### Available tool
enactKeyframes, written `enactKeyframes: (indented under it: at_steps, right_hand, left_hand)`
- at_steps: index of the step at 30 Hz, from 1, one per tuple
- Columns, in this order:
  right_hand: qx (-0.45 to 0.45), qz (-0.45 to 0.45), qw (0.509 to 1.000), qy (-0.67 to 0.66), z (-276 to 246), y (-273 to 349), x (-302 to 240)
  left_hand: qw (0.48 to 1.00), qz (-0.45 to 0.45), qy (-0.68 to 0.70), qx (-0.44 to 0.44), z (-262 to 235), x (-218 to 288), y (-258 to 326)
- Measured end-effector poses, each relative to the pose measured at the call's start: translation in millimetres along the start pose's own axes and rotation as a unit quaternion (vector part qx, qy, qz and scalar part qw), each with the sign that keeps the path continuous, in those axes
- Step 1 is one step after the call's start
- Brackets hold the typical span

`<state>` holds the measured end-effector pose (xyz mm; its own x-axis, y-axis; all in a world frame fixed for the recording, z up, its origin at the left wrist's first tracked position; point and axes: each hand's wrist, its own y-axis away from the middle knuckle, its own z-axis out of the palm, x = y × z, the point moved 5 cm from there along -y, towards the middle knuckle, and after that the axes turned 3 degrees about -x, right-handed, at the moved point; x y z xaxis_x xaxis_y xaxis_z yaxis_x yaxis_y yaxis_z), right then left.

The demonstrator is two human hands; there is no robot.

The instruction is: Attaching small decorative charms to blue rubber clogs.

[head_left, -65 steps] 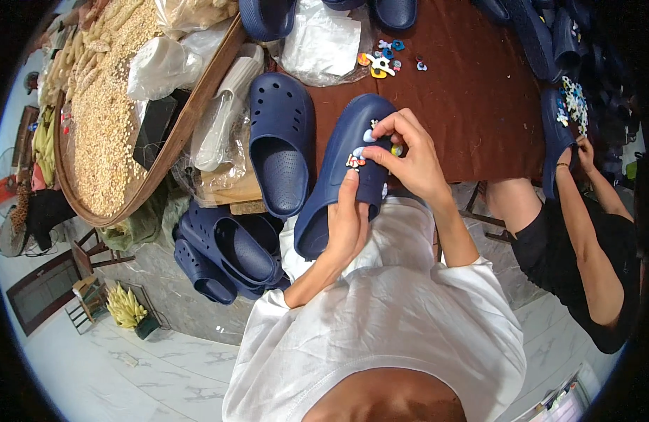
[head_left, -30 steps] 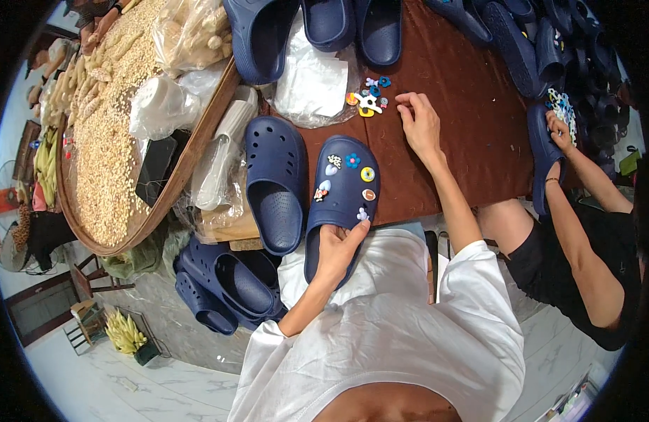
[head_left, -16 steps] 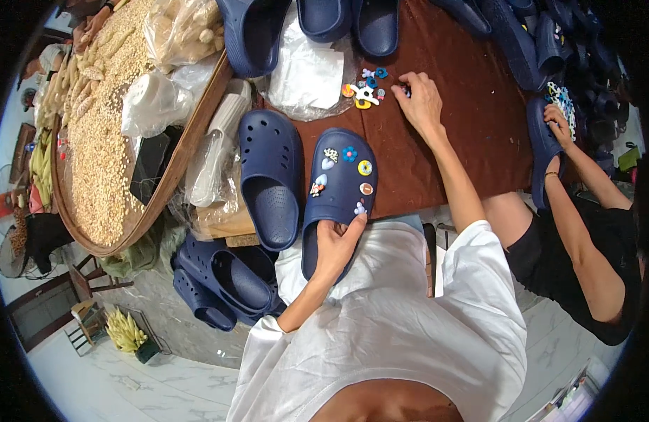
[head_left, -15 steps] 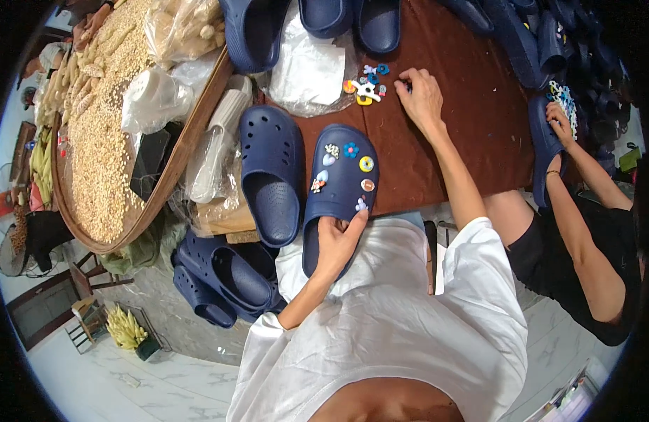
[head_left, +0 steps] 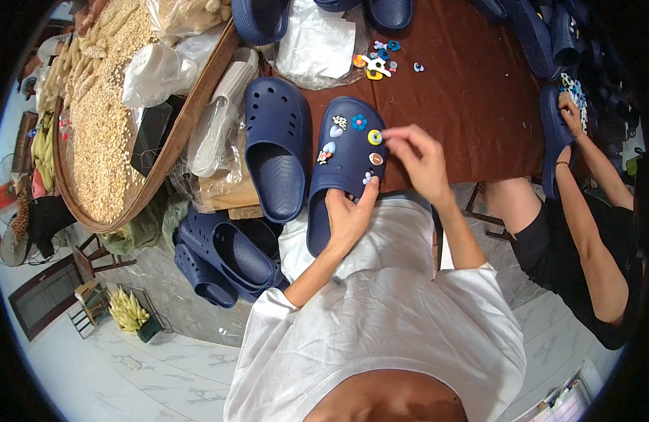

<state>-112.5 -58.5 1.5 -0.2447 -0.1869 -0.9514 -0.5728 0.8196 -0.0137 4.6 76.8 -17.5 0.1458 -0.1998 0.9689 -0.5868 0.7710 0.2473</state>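
Left hand point(head_left: 350, 219) grips decorated navy clog point(head_left: 352, 156); right hand point(head_left: 424, 165) beside yellow ring charm point(head_left: 374, 137) (blurred, perhaps touching).

Decorated clog point(head_left: 352, 153): navy blue
Flower charm point(head_left: 359, 122): blue, pink centre
Ring charm point(head_left: 374, 137): yellow
Worktop cloth point(head_left: 472, 105): reddish brown
Floor point(head_left: 180, 373): white, grey-veined

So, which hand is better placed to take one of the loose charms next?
Probably the right hand: it is nearer the loose charms, while the left hand grips the clog at its opening.
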Motion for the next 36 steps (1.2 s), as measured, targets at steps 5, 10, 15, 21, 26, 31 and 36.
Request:
enactKeyframes:
  at_steps: [5,10,15,21,26,31,36]
  right_hand:
    - [-0.016,0.140,0.963,-0.231,33,40,23]
    - [0.018,0.038,0.987,-0.153,35,39,24]
    - [0.028,0.085,0.969,-0.230,36,42,31]
    - [-0.019,0.139,0.958,-0.249,34,41,36]
    - [0.012,0.073,0.990,-0.123,27,39,5]
    - [-0.009,0.007,1.000,0.015,22,33,-10]
    - [-0.045,0.043,0.998,0.013,20,21,-13]
  left_hand:
    - [0.999,0.004,0.040,-0.019,3,-5,-2]
    - [0.995,0.007,0.094,-0.021,4,-6,0]
    - [0.990,-0.047,0.131,-0.020,5,-9,5]
    - [0.990,-0.064,0.125,-0.030,4,-13,8]
    - [0.986,-0.064,0.151,-0.019,6,-12,9]
    - [0.994,0.010,0.110,0.001,5,-10,11]
    - [0.997,0.012,0.070,0.013,4,-11,13]
